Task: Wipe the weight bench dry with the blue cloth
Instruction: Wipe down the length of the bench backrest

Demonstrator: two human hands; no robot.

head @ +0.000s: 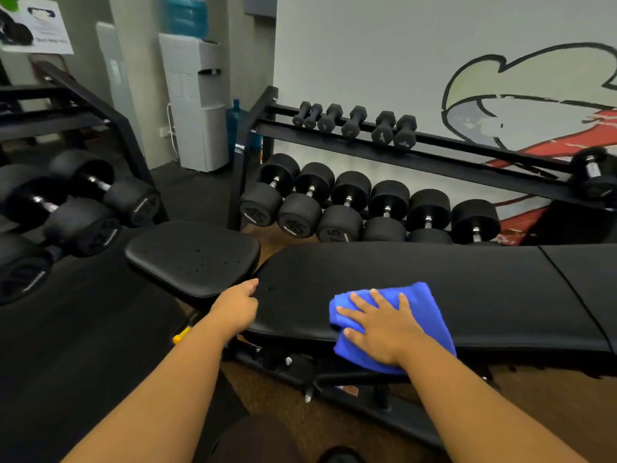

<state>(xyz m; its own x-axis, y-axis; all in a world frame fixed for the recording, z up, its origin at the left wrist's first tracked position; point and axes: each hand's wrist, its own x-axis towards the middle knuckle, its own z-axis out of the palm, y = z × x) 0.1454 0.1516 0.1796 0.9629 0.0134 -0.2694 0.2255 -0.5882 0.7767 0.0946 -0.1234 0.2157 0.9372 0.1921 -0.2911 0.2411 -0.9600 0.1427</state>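
Two bare forearms reach forward from the bottom edge toward a black weight bench (467, 282) that runs across the middle of the view from left to right. The right hand (377, 329) lies flat, palm down, with its fingers spread wide, pressing on the blue cloth (424, 305); it grips nothing, only bears on the fabric. The cloth is bunched and folded, sitting on the near edge of the long back pad, with its lower part hanging over that edge toward the frame below. The left hand (238, 304) rests at the left end of the same pad, curled into a loose fist with the thumb on top; whether it has hold of the pad's edge cannot be told. Just to the left of it, across a narrow gap, is the separate seat pad (193, 259), where small dark specks dot the surface. A yellow knob (181, 335) shows under the left wrist. Beyond the bench stands a dumbbell rack (434, 152), with large round dumbbells (347, 208) in a row on its lower tier and small hex dumbbells (354, 123) on its upper one. More big dumbbells lie on a second rack at far left. A white water dispenser (193, 105) stands against the far wall, topped by a blue bottle.
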